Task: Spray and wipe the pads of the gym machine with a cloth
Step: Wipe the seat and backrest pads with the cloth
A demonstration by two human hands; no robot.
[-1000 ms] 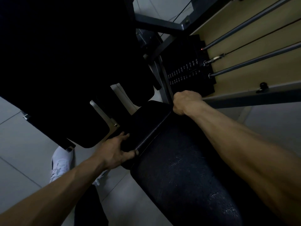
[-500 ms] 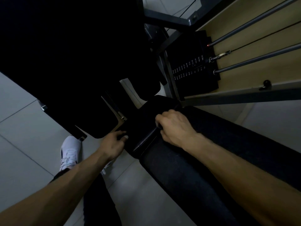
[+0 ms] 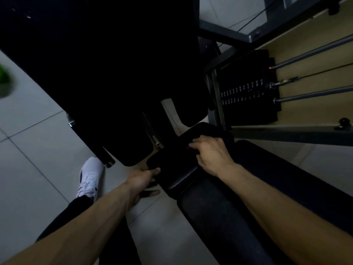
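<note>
1. Step in hand, as judged: the wiping stage, on the small pad (image 3: 174, 171). This pad sits at the end of the long pad (image 3: 219, 226), below the machine's frame.
2. Left hand (image 3: 141, 180): the grip grasps the small pad's near-left edge, thumb on top and fingers underneath. It appears to be steadying the pad.
3. Right hand (image 3: 212, 153): it lies on top of the small pad with the fingers bent forward. A dark fold just beyond the hand may be the cloth. In this light I cannot tell, nor whether the grip is clenched on anything.
4. Spray bottle: not in view.
5. Next move, as judged: draw the right hand across the pad's top toward the edge that the left hand holds firm. The other pads would follow.
6. Count:
   - two hands
   - three pads discernible: small, long, and a large pad (image 3: 114, 73) above
   - one weight stack (image 3: 248, 92)
   - two guide rods (image 3: 313, 94)
   - one white shoe (image 3: 89, 176) on the tiled floor (image 3: 38, 150)
</note>
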